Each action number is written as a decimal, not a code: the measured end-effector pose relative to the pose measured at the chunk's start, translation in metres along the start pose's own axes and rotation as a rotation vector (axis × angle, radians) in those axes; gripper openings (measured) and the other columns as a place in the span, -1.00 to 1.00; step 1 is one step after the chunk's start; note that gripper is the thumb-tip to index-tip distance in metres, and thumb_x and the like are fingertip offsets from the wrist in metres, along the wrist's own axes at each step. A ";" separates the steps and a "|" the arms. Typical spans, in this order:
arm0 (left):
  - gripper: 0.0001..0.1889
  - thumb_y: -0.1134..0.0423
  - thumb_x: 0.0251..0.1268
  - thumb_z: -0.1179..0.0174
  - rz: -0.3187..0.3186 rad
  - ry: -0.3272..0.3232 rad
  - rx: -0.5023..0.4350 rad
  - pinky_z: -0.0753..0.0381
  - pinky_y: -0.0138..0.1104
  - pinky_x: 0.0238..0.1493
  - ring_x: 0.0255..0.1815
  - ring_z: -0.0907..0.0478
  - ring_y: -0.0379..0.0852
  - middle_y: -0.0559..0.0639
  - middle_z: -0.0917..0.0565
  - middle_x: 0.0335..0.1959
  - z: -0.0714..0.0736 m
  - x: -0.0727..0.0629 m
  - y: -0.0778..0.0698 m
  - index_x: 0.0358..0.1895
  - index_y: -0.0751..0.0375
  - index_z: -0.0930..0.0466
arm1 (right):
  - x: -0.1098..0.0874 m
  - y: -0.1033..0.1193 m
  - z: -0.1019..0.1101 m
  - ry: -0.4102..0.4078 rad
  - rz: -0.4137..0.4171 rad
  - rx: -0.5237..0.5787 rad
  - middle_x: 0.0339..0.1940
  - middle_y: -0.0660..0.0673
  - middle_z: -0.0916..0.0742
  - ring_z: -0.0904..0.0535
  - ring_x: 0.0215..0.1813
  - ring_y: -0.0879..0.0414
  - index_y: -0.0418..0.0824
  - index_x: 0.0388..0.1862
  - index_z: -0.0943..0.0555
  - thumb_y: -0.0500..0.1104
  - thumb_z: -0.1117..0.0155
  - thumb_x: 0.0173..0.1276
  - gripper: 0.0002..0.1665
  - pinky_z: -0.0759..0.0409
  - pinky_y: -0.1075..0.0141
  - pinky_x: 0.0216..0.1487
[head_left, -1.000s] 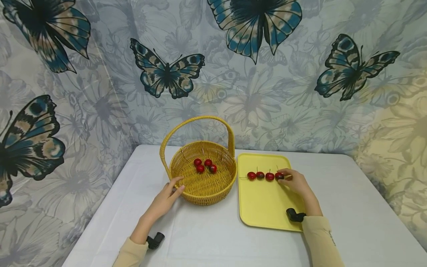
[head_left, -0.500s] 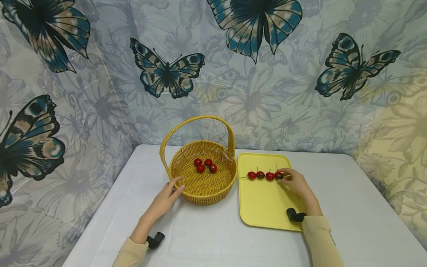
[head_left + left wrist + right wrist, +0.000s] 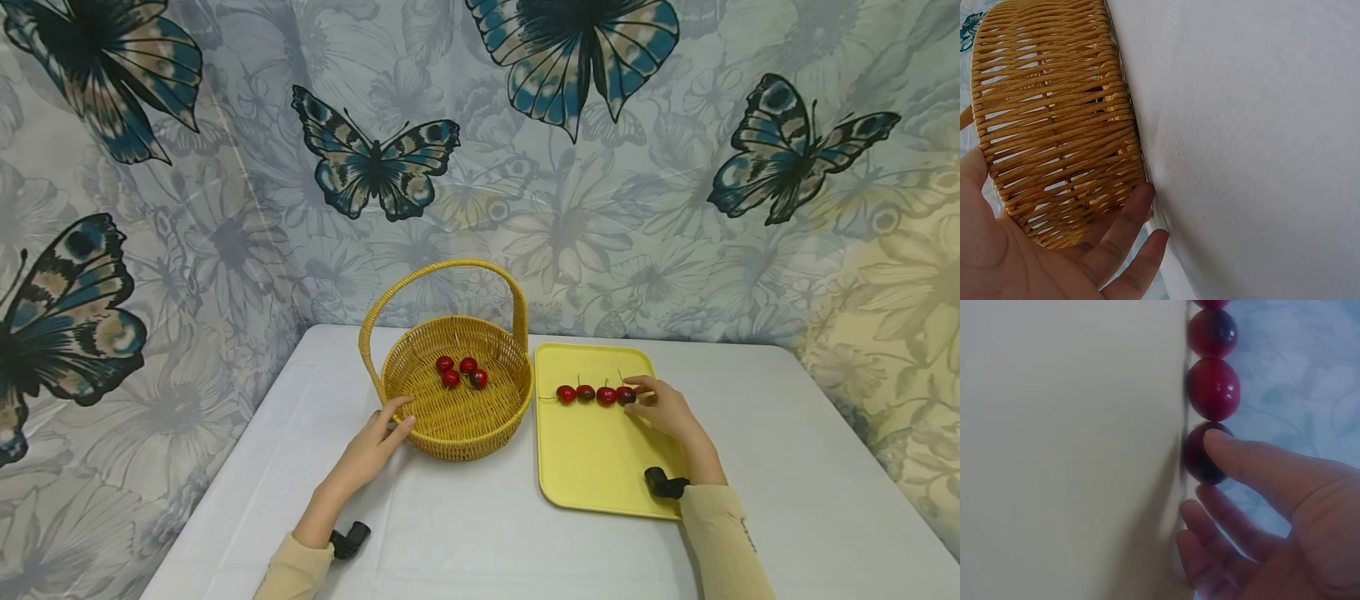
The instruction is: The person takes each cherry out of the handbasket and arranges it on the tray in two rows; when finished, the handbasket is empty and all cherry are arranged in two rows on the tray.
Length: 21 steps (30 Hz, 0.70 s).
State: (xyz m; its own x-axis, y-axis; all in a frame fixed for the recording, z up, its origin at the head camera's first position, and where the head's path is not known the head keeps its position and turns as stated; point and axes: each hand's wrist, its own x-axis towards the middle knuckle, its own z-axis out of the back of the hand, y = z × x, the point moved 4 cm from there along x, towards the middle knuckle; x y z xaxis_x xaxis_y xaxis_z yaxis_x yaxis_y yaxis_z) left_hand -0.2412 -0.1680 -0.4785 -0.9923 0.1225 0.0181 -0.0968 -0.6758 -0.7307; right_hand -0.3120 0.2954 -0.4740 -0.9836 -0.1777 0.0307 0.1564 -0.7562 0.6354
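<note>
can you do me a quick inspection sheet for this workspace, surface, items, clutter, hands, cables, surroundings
Surface: white-covered table.
Work items: wicker basket with upright handle, holding four loose cherries; to its right, a yellow tray bearing a row of four more cherries, thin stems visible.
Clutter: nothing seen.
Left hand: touches the basket's near left side.
Right hand: pinches the rightmost cherry in the row.
Wrists: a black device on the left and another on the right.
Cables: nothing seen.
Surroundings: grey-blue floral backdrop with large butterflies, yellowish toward the right.
</note>
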 end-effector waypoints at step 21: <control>-0.45 -0.30 0.33 0.20 -0.006 -0.006 -0.001 -0.50 -0.02 -0.11 -0.02 -0.52 0.00 0.12 -0.45 0.07 0.000 0.001 0.000 0.34 -0.30 -0.18 | -0.011 0.053 0.027 -0.096 0.153 0.041 0.14 -0.38 -0.50 -0.45 0.06 -0.29 -0.27 0.28 -0.36 -0.14 -0.23 0.31 -0.42 -0.46 -0.08 -0.03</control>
State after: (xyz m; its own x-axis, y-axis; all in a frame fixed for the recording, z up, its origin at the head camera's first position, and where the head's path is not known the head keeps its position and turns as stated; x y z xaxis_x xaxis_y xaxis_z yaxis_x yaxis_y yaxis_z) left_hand -0.2420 -0.1677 -0.4789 -0.9921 0.1226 0.0266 -0.1030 -0.6739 -0.7316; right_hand -0.2956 0.2745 -0.4198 -0.9529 -0.2262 0.2022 0.3033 -0.6982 0.6485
